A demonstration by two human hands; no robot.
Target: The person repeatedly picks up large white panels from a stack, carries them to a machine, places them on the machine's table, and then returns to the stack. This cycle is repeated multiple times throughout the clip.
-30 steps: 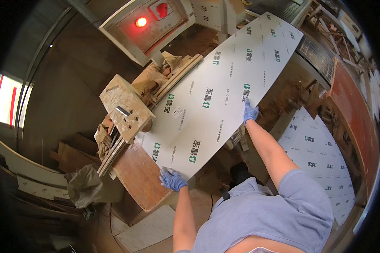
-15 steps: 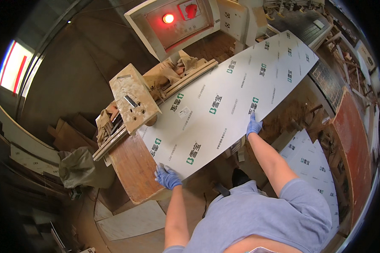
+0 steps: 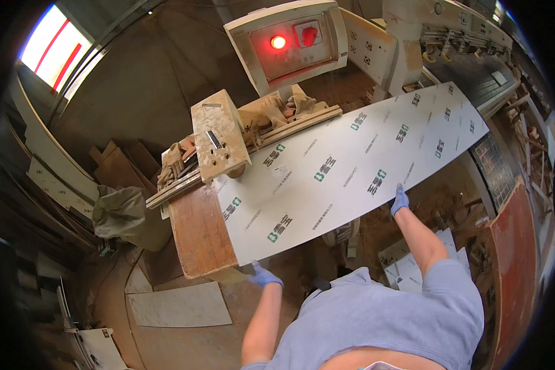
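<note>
White laminate panel (image 3: 327, 203) with green-and-black print, lying flat on a brown wood-topped counter (image 3: 203, 231), one end near the counter's left end, the other reaching toward a dark gridded bed (image 3: 490, 163) on the right.

Right hand (image 3: 400, 200), blue glove: holding the panel's near long edge, fingertips at the edge. Can't see the grip underneath from here.

Left hand (image 3: 266, 275), also blue glove: thumb and fingers spread wide, right by the panel's near-left corner. Fingers are a bit blurred, so can't tell if it's touching.

Far edge of the panel runs alongside a long rail (image 3: 299, 128). Dusty tan box (image 3: 216, 132) sits over that rail, slots and holes in its top, overhanging the panel's far-left part. Crumpled gloves (image 3: 179, 161) lie next to it.

Behind: control box (image 3: 290, 49), red lamp (image 3: 278, 42) lit, red rotary switch (image 3: 308, 36) to the lamp's right.

Floor: pale board (image 3: 180, 306) flat to the left, drab sack (image 3: 123, 213) slumped beyond it. Reddish-brown board (image 3: 512, 265) at far right; printed white sheets (image 3: 407, 271) low behind the right forearm.
</note>
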